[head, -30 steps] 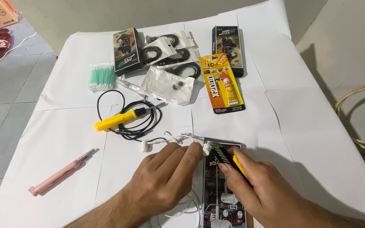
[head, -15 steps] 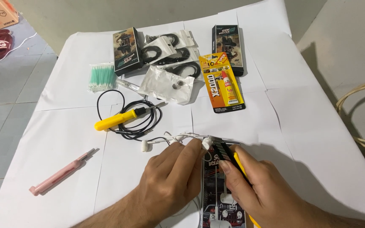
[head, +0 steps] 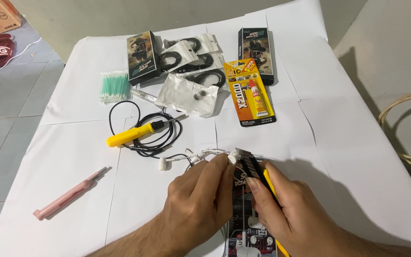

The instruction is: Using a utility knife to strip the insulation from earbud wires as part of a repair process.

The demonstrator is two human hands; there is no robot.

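Note:
My left hand [head: 198, 202] pinches a small white earbud [head: 232, 158] between thumb and forefinger, its thin white cable [head: 193, 154] trailing left to a second white earbud [head: 162, 163] on the paper. My right hand [head: 286, 214] grips a yellow-handled utility knife [head: 258, 173], whose dark blade tip touches the held earbud. Under both hands lies a printed package [head: 243, 223] with white parts, mostly covered.
A yellow soldering iron [head: 129, 135] with a coiled black cord, a pink pen-like tool [head: 67, 199], green-tipped swabs [head: 115, 87], a carded glue tube [head: 252, 93], two dark boxes [head: 142, 57] and several clear bags [head: 186, 95] lie on the white paper-covered table [head: 348, 143].
Both hands stay together over the package. The knife blade has edged slightly left against the earbud.

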